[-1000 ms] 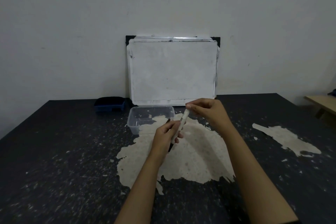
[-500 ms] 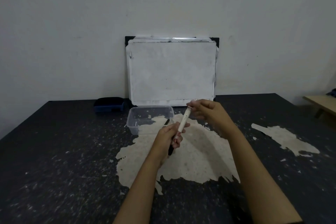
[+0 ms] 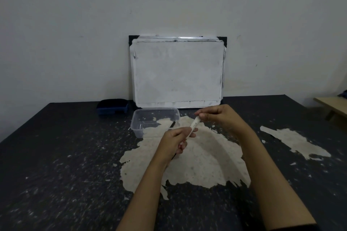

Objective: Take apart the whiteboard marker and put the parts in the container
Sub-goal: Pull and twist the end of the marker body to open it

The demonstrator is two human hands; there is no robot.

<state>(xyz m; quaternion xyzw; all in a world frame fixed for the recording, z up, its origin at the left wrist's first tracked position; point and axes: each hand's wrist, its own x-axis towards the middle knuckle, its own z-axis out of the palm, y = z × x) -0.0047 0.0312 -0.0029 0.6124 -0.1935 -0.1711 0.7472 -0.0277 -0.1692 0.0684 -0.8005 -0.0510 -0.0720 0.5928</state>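
Note:
A white whiteboard marker (image 3: 193,125) is held tilted above the table, between both hands. My left hand (image 3: 176,141) is wrapped around its lower half, and a dark end pokes out below the fist. My right hand (image 3: 217,116) pinches the marker's upper end with its fingertips. Just behind and left of the hands stands a clear plastic container (image 3: 139,125); a thin black part (image 3: 172,124) lies inside it by the near right wall.
A small whiteboard (image 3: 178,73) leans against the wall at the back of the dark table (image 3: 56,155). A blue eraser (image 3: 112,106) lies left of it. Pale worn patches mark the tabletop. A wooden bench edge (image 3: 334,107) shows at far right.
The marker and both hands have stayed almost in place. My right hand's fingertips have shifted slightly on the marker's upper end, and the camera has tilted a little.

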